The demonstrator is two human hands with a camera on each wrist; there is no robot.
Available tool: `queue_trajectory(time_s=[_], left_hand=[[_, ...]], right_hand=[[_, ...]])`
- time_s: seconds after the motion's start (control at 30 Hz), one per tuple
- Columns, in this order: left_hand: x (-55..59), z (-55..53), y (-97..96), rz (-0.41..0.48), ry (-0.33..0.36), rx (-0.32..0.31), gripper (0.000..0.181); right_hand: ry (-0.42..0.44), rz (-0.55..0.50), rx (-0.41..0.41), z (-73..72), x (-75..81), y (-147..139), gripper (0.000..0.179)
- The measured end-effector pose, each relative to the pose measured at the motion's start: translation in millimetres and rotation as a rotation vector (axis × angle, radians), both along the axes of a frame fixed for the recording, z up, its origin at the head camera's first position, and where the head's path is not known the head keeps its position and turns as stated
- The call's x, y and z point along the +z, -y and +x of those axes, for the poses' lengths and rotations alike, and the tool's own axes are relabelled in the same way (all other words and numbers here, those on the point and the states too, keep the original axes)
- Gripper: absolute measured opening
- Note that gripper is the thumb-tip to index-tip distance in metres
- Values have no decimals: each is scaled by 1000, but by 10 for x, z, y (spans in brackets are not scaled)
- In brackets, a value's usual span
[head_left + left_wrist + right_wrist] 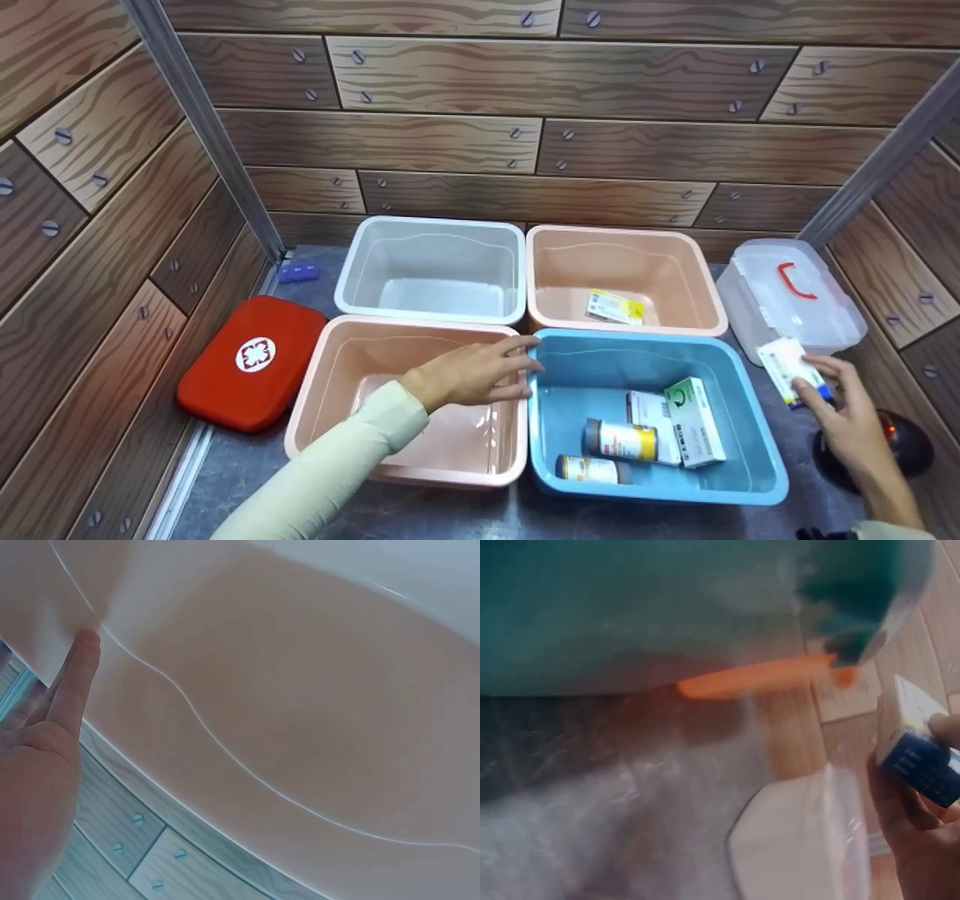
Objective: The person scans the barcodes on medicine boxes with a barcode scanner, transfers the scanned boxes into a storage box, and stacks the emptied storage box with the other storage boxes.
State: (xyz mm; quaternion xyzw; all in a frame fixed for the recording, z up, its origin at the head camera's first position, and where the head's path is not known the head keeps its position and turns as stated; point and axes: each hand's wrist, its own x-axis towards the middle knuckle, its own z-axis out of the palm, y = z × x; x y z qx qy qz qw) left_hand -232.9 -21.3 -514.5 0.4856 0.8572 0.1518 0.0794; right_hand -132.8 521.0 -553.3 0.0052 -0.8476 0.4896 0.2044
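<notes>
My right hand [851, 420] pinches a small white medicine box [787, 367] with blue and yellow at one end, right of the blue bin [660, 491]. In the right wrist view, thumb and fingers grip the same medicine box [919, 754] by its sides. Over the front pink bin [405, 474] my left hand [480, 371] reaches with loosely extended fingers, fingertips at the rim where it meets the blue bin. Inside the blue bin lie two brown bottles [621, 440] and two medicine boxes, one green and white [696, 424].
A yellow-and-white box [615, 307] lies in the back pink bin [622, 236]. Beside it stands a grey-white bin [442, 229]. A red first-aid case [251, 364] and purple pill organizer [298, 271] are at left; a clear lidded box [795, 292] and dark round object [907, 446] at right.
</notes>
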Motion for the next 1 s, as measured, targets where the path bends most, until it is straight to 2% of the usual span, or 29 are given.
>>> queue_trajectory(time_s=[0.13,0.27,0.37,0.43,0.6,0.67,0.77,0.87,1.0], left_hand=[[10,-5,0,-3,5,-1,46],[14,-9,-1,3,-11,-11,46],[12,-10,-4,8,-15,-17,46],[9,-9,-6,7,-13,-17,46],[0,-4,-7,7,-9,-12,46],[-3,-2,-6,7,-7,-10,45],[-4,1,-4,2,-5,-6,45],[-7,-1,-7,-5,-5,-4,46],[-3,-9,-2,1,-2,-2,46]], right_hand=[[73,14,-140,104,-185,-73,44],[172,-14,-271,175,-327,-83,45],[245,-53,-332,231,-432,-78,42],[254,-162,-324,257,-501,-83,38],[190,-515,-218,300,-643,-108,38],[195,-552,-211,319,-678,-118,38],[223,-548,-238,337,-703,-131,36],[263,-493,-263,343,-672,-139,36],[320,-305,-297,270,-520,-157,37]])
